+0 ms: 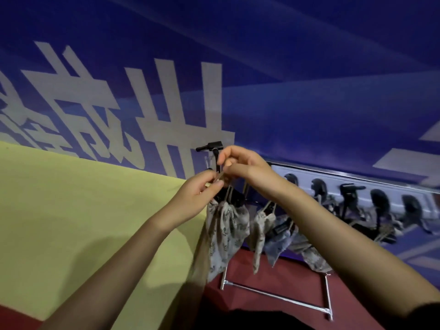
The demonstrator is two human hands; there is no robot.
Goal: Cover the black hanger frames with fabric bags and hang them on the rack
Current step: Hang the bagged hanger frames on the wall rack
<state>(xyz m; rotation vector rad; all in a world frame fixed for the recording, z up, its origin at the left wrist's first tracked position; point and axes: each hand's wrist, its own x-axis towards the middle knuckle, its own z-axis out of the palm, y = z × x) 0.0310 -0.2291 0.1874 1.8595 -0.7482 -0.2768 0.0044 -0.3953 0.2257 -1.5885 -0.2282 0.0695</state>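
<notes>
Floral beige fabric bag [226, 232] is hanging pretty much straight down from my hands, long axis vertical, mouth cinched at the top where the drawstrings [229, 192] come out. You can see the black hanger frame [234, 197] poking out of the bag's neck, and its black hook [210, 146] sticks up above my fingers, stem upright with the top bar pointing off to the left. All of this is up in the air at the left end of the rack [352, 181], just in front of the wall.

My left hand [198, 190] comes up from the lower left, fingers curled, pinching a drawstring right at the bag's mouth. My right hand [242, 166] reaches in from the right and sits a bit higher, thumb and fingertips pinched on the string up by the hook's stem. Both forearms are stretched out and raised, and the right one crosses in front of part of the rack.

Just right of my bag there are more covered hangers [273, 231] dangling in a bunch, some beige, one bluish. Further right along the shiny rail is a row of bare black hooks [381, 198], kind of blurry. Rack's metal feet [281, 297] sit on the dark red floor [273, 277]. Behind everything is a blue wall [309, 91] with big white characters [166, 110], and a yellow-green panel [71, 210] on the left.
</notes>
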